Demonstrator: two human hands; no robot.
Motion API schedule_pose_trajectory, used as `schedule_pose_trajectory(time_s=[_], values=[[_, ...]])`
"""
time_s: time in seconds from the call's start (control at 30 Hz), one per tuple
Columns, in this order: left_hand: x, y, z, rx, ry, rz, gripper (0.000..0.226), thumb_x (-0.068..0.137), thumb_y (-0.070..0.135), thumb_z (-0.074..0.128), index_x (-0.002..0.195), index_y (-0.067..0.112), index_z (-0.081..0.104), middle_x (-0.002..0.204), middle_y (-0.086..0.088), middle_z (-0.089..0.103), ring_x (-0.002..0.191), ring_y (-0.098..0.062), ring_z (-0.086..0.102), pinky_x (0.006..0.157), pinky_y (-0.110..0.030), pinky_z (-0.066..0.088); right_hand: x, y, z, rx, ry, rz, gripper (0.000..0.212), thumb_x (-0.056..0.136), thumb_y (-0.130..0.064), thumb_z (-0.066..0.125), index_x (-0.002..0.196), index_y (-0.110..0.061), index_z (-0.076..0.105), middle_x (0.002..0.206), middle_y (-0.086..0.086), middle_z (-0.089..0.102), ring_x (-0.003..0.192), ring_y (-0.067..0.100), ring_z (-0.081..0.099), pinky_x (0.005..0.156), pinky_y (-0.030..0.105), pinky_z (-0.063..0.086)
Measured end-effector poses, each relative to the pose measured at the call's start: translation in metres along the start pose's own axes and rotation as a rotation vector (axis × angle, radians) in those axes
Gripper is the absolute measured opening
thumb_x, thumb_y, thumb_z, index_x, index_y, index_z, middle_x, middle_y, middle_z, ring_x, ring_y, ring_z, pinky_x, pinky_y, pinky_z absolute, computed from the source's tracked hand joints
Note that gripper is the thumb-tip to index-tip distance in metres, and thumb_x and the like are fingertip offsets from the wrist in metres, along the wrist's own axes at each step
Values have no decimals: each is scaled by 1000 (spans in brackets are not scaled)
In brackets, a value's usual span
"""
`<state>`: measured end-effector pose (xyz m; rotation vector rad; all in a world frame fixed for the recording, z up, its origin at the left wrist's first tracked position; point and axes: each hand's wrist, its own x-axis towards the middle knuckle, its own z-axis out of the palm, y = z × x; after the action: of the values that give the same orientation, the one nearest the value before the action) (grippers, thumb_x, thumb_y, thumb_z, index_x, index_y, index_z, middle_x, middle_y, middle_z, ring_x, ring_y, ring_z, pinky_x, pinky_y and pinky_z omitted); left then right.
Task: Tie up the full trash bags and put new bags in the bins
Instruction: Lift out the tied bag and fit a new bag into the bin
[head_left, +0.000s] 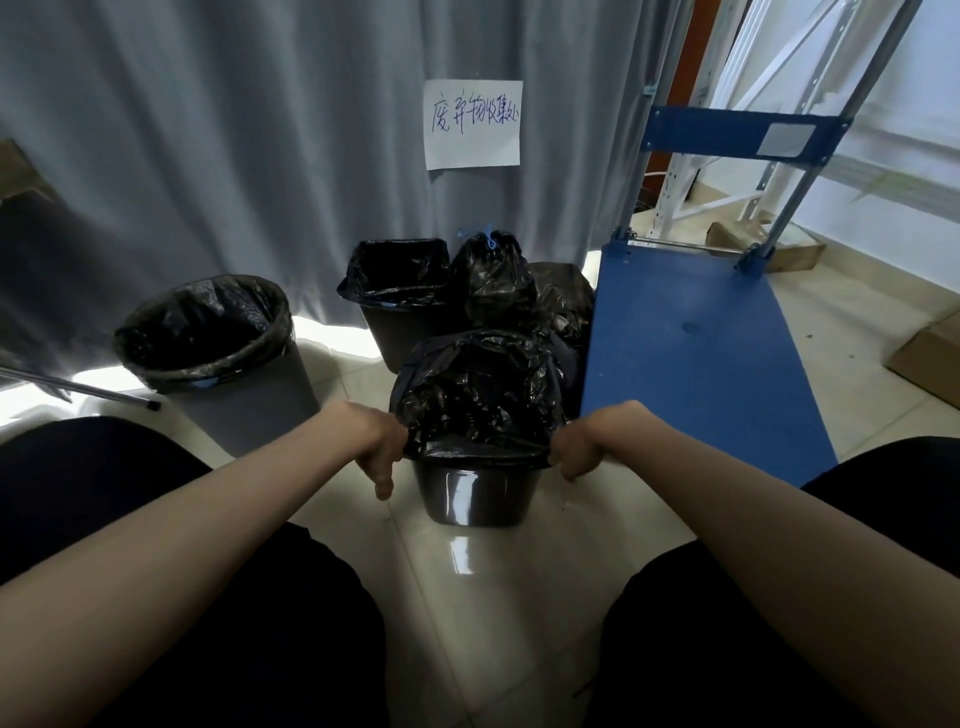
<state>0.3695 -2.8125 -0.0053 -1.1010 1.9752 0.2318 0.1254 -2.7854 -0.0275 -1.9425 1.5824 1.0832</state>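
A small glossy black bin (470, 496) stands on the tiled floor right in front of me. A black trash bag (478, 395) is draped over its rim. My left hand (382, 457) grips the bag's edge at the bin's left side. At the right side, my right hand (574, 452) grips the same edge. Behind it a second black bin (400, 332) holds an open black bag. A tied full black bag (493, 283) with blue drawstrings sits beside that bin. A grey round bin (244, 410) lined with a black bag stands at the left.
A blue platform trolley (691, 353) lies close on the right, its handle rising at the back. A grey curtain (260, 156) with a paper sign (472, 124) hangs behind the bins. Cardboard boxes (930, 358) sit at the far right. A thin metal rod (78, 387) lies at the left.
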Motion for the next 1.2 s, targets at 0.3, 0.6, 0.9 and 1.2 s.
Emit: schedule_pose_trajectory(time_s=[0.3,0.6,0.9,1.2], values=[[13,-14,-26,-99,587,-90,13,85,16,58,73,14,55,97,-14,64,80,-31,61,65,-34,48,4,11,-24,295,179,-60,7,79,-19,70,73,-16,67,81,4,64,75,21,58,69,28,50],[67,-7,-28,-430,621,-142,47,92,18,55,134,2,42,134,-18,43,118,-39,53,99,-45,45,14,9,-18,37,-74,-1,42,90,-33,60,126,-13,59,131,9,55,113,28,53,102,45,45],[92,-7,-38,-565,672,-217,51,90,11,55,135,-6,38,134,-24,41,126,-39,44,106,-43,40,14,30,-7,614,237,47,15,87,-5,57,75,-10,66,73,9,60,56,19,52,59,27,49],[95,-28,-57,-385,808,-296,29,89,1,53,117,6,55,116,-17,58,109,-38,59,84,-43,49,29,16,-39,588,700,106,6,92,-14,53,92,-8,56,104,10,55,92,29,55,72,36,45]])
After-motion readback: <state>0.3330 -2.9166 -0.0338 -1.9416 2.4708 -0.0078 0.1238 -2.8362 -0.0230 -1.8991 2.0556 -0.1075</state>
